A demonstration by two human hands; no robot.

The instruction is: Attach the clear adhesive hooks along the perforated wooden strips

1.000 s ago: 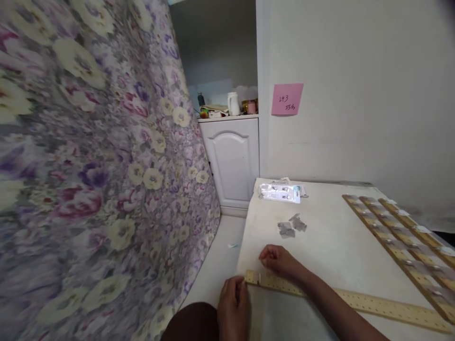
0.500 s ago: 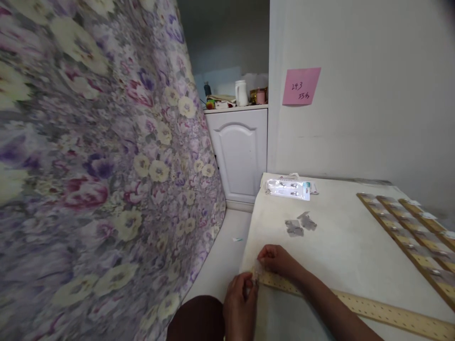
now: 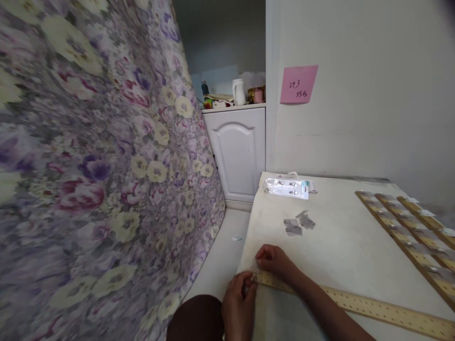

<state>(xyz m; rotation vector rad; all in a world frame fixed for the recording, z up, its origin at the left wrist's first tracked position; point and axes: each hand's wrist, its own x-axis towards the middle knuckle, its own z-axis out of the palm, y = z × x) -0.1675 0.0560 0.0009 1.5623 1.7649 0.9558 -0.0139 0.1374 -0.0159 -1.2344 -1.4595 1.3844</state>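
Note:
My left hand (image 3: 239, 303) is closed near the table's left edge, thumb and fingers pinched at the end of a long pale wooden strip with rows of holes (image 3: 382, 310). Just above that end, my right hand (image 3: 273, 259) is also pinched, its forearm crossing over the strip. Between the two sets of fingertips is a small, clear, shiny piece (image 3: 255, 271), too small and blurred to name. Beyond the hands, a few thin grey pieces (image 3: 293, 227) lie on the white tabletop (image 3: 334, 237).
Clear packaging with small metal items (image 3: 286, 187) lies at the table's back left. Several wooden strips carrying grey pieces (image 3: 408, 241) lie on the right. A floral curtain (image 3: 117, 189) hangs at left, beside a white cabinet (image 3: 236, 151). A pink note (image 3: 299, 84) is on the wall.
The view has shifted slightly. Both hands stay pinched at the strip's end, and the small clear piece between them sits a little lower, nearer my left fingertips.

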